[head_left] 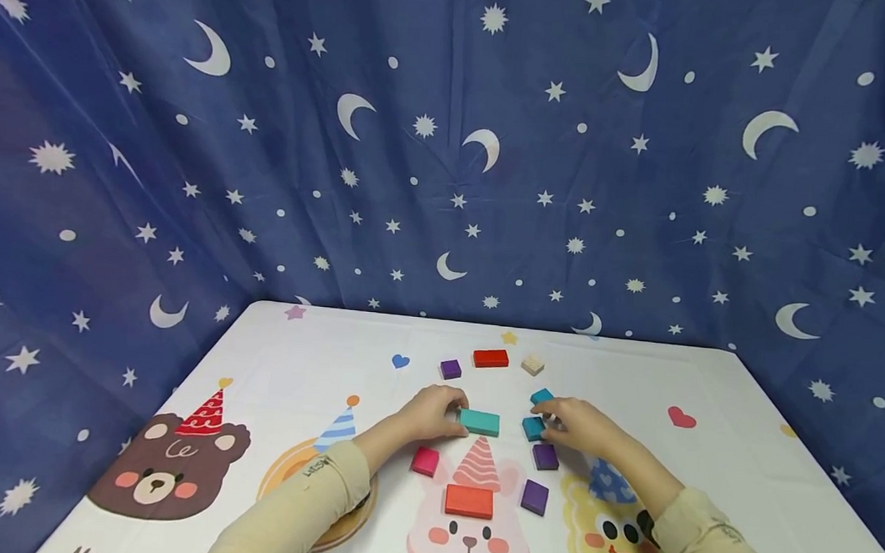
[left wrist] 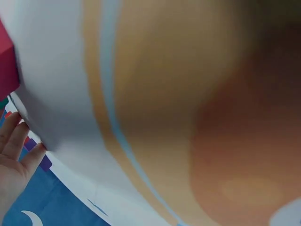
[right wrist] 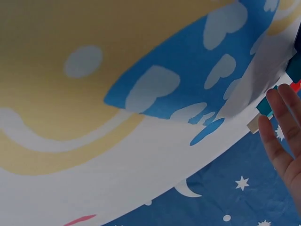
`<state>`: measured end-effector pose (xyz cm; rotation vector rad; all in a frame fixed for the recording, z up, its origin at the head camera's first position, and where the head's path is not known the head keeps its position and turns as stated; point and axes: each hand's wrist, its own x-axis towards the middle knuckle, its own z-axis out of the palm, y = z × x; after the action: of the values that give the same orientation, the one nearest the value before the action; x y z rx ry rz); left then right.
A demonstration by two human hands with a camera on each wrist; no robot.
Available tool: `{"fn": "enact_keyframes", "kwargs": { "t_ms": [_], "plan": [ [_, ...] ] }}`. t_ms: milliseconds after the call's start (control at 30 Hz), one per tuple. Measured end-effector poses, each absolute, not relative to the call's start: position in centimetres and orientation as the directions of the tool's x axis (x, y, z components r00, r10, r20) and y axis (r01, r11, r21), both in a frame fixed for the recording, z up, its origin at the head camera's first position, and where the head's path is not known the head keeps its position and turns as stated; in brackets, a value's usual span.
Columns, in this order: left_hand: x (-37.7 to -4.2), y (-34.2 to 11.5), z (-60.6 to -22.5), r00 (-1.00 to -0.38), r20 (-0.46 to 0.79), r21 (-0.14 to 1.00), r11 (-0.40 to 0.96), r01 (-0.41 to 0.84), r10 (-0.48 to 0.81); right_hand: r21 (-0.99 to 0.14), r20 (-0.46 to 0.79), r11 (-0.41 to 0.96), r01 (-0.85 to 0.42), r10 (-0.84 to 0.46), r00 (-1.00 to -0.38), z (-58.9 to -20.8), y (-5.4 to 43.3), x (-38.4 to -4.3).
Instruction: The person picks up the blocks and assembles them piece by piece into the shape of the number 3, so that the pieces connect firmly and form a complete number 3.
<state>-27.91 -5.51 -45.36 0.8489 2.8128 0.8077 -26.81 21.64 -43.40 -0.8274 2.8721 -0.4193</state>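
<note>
My left hand (head_left: 433, 412) is at the left end of a long teal block (head_left: 479, 422) left of the centre, its thumb and forefinger at the block's near and far edges. My right hand (head_left: 579, 423) has its forefinger and thumb round a small blue block (head_left: 533, 429). Just behind that lies a second blue block (head_left: 542, 396), close to the fingertips. In front of it is a purple block (head_left: 546, 457). Both wrist views show only the outer fingers, loosely extended; the thumbs are hidden there.
At the back sit a small purple block (head_left: 450, 369), a red block (head_left: 491, 358) and a cream block (head_left: 532, 364). Nearer lie a pink-red block (head_left: 425, 461), an orange-red block (head_left: 469, 502) and another purple block (head_left: 534, 498). A starry blue curtain (head_left: 432, 184) hangs behind the table's printed cloth (head_left: 311, 353).
</note>
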Motion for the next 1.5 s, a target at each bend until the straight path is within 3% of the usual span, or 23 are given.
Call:
{"fn": "enact_keyframes", "kwargs": {
  "t_ms": [233,767,1333,1500],
  "plan": [
    [-28.1,-5.2,-45.4,-0.827,0.063,0.473,0.713,0.517,0.558,-0.34,-0.087,0.822,-0.456,-0.511,-0.855,-43.0,21.8,-26.9],
    [-27.5,-5.6,-45.3,-0.842,0.045,0.464,0.735,0.495,0.538,-0.379,-0.063,0.81,-0.447,-0.505,-0.861,-43.3,21.6,-27.2],
    [-28.3,-5.4,-45.3,-0.829,0.017,0.437,0.742,0.509,0.559,-0.311,-0.049,0.823,-0.476,-0.514,-0.857,-43.5,21.1,-27.3],
    [-28.4,-5.5,-45.1,-0.825,0.023,0.45,0.731,0.513,0.564,-0.329,0.004,0.862,-0.386,-0.407,-0.913,-43.4,20.4,-26.5]
  ]
}}
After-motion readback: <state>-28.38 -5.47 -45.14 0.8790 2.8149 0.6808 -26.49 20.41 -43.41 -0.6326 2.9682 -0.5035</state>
